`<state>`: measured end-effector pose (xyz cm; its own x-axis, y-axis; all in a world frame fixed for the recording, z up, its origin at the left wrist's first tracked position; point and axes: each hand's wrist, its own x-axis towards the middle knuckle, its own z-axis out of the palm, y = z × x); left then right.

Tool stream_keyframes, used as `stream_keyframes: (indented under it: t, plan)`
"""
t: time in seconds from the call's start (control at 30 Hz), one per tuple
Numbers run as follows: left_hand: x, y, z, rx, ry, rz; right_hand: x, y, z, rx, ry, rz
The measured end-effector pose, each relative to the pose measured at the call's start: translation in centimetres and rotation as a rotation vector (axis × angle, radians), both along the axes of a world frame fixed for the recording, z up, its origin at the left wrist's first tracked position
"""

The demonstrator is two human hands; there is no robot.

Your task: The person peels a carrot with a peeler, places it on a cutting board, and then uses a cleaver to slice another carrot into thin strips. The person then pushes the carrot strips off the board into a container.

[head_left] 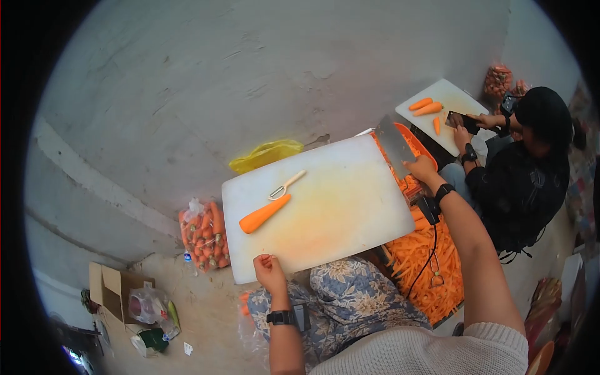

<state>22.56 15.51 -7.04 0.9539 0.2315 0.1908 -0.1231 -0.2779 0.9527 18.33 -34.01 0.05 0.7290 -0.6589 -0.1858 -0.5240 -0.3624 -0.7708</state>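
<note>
A large white cutting board [325, 194], stained yellow-orange, lies before me. On it are a peeled carrot [265, 214] and a pale-handled peeler [287, 184], side by side on its left half. My right hand [422, 169] is closed on a wide-bladed cleaver [395, 147] past the board's right edge, over cut carrot pieces; its handle is mostly hidden. At the board's near left edge, my left hand [269, 272] has its fingers curled in, with nothing visible in them.
Cut carrot sticks [431, 265] fill a container at my right, beside an orange basket [420, 145]. A co-worker [519, 169] cuts carrots at another board [409, 109]. A bag of carrots [205, 237], a yellow plastic bag [265, 154] and a cardboard box [115, 290] are at left.
</note>
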Motion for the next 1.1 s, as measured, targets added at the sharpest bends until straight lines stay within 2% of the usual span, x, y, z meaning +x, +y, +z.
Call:
stream_keyframes:
  t: [0.17,0.27,0.33,0.4,0.5,0.67,0.77,0.93,1.1]
  plan:
    - [0.0,-0.3,0.6,0.059,0.006,0.034,-0.7,2.6,0.1,-0.104,-0.101,-0.021]
    - [0.0,-0.3,0.7,0.048,0.011,0.035,-1.2,5.6,0.4,0.053,-0.174,0.016]
    - [-0.1,-0.4,0.8,0.042,0.02,0.037,-1.7,8.5,2.2,0.225,0.002,0.196]
    - [-0.1,-0.4,0.9,0.035,0.033,0.042,-2.0,10.4,1.1,0.311,-0.011,0.341]
    - [0.1,-0.1,0.3,-0.01,0.022,0.029,-2.9,13.9,3.0,0.458,0.039,0.506]
    - [0.0,-0.2,0.5,-0.001,0.036,0.03,-3.0,15.3,1.8,0.452,0.182,0.608]
    - [0.1,0.0,0.4,-0.011,0.04,0.031,-3.1,14.4,0.9,0.471,0.18,0.593]
    - [0.1,-0.2,0.1,-0.048,0.037,0.02,-3.4,10.7,0.2,0.412,0.113,0.312]
    - [0.2,-0.2,0.1,-0.025,0.035,0.016,-3.4,4.7,-0.6,0.078,0.041,0.135]
